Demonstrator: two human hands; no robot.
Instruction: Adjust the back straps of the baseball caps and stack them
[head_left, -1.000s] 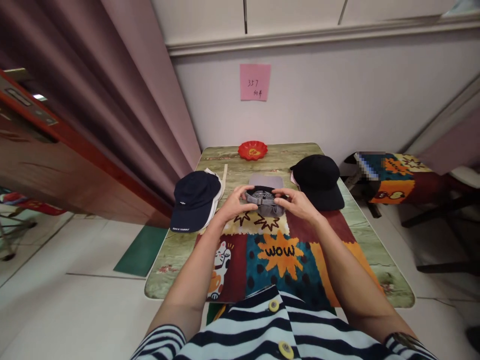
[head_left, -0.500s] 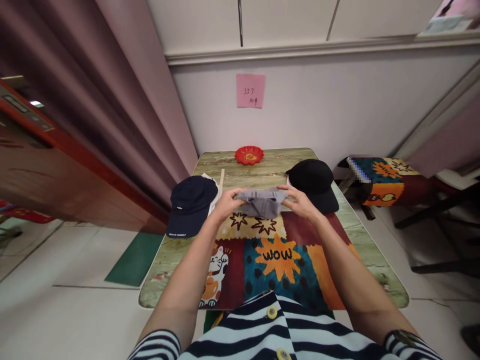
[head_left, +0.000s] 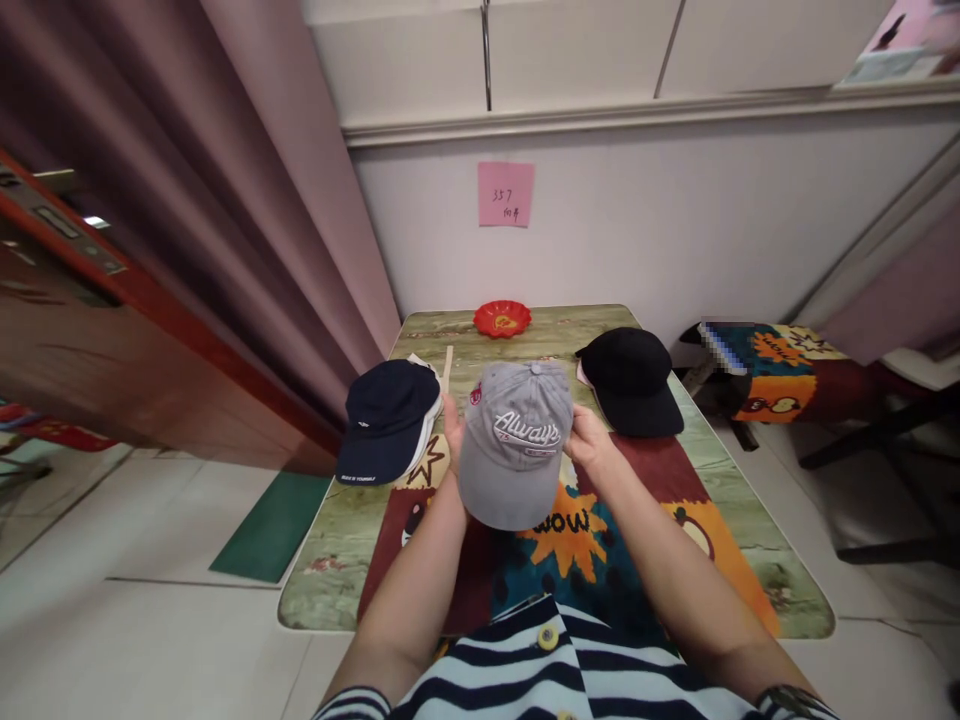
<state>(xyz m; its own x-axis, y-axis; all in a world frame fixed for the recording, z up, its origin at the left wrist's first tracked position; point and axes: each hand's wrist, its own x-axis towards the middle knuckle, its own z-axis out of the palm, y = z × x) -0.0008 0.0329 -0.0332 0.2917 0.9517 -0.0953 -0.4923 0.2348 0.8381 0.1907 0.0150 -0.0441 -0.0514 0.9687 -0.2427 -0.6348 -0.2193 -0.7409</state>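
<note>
A grey baseball cap [head_left: 517,440] with "Always" stitched on its front is held up over the table, its brim pointing toward me. My left hand [head_left: 453,430] grips the cap's left side, most of its fingers hidden behind the crown. On the other side my right hand [head_left: 589,437] holds the edge, fingers curled round it. To the left lies a navy cap [head_left: 390,410] on top of lighter ones. A black cap [head_left: 634,380] rests on the right, with something pale under its edge.
A red scalloped dish [head_left: 502,319] stands at the table's back edge. Beneath the caps is a colourful "WOW" cloth [head_left: 570,545] on the marbled table [head_left: 322,570]. A pink note [head_left: 506,195] sticks to the wall, and a reddish door [head_left: 150,330] stands at left.
The grey cap has turned so its front and brim now face me, and it has come a little lower and nearer. Both hands have shifted to its sides.
</note>
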